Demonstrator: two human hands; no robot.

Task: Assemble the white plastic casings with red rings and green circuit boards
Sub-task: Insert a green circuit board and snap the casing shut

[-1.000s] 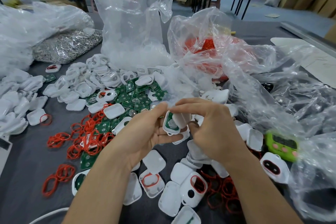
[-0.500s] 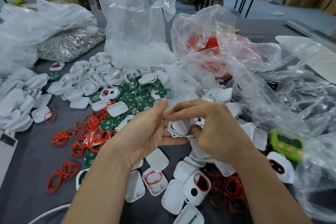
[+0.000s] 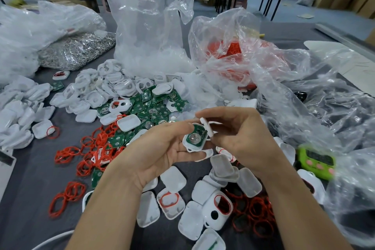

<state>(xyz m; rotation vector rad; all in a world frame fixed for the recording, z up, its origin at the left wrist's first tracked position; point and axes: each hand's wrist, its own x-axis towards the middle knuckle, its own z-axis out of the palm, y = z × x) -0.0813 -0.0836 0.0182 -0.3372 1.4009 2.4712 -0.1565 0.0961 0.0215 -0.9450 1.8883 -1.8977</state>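
My left hand [image 3: 162, 148] holds a white casing half [image 3: 194, 138] with a green circuit board and a round clear dome inside it, face up above the table. My right hand [image 3: 243, 136] pinches a white casing lid [image 3: 207, 127] on edge right beside that half. Loose green circuit boards [image 3: 150, 107] lie in a heap behind the hands. Red rings [image 3: 97, 144] are scattered to the left, and more red rings [image 3: 257, 217] lie at the lower right. White casing parts [image 3: 203, 193] lie under and in front of my hands.
Clear plastic bags [image 3: 154, 26] stand behind the piles, one holding red rings [image 3: 233, 51]. A bag of metal clips [image 3: 75, 51] lies at the back left. A green timer [image 3: 316, 160] sits to the right under crumpled plastic. More white casings [image 3: 18, 107] crowd the left edge.
My hands have drawn slightly apart. The casing half in the left hand now shows its board face up, and the right hand has lifted the lid off to its right side.
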